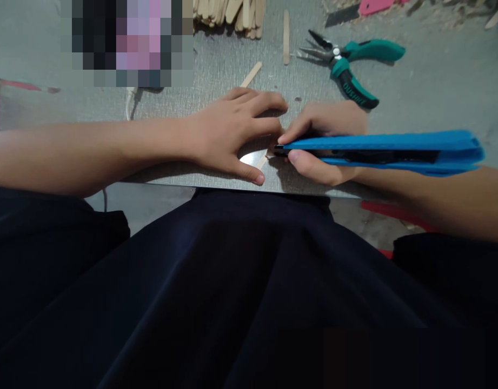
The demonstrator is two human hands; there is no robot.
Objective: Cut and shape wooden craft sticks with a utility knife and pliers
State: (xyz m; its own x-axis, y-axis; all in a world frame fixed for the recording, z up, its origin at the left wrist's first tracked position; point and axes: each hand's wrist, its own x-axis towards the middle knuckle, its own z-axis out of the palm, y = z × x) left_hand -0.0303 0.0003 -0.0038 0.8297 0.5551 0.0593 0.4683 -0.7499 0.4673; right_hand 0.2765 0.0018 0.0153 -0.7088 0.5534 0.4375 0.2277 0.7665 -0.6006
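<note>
My right hand [325,135] is closed round a blue utility knife [394,148], its tip pointing left and its body lying along my forearm. The knife's dark front end meets a small pale piece of wooden stick [263,160] near the table's front edge. My left hand [243,127] is spread over the table, fingers apart and slightly bent, with the thumb beside that piece. Beyond the left hand's knuckles, a wooden craft stick [252,74] pokes out; whether it runs on under the palm is hidden.
Green-handled needle-nose pliers [350,59] lie beyond my right hand. A single craft stick [286,37] is left of them, and a pile of craft sticks [228,13] lies at the back. A white cable [130,101] leads to a blurred-out object. A pink item [376,5] sits far right.
</note>
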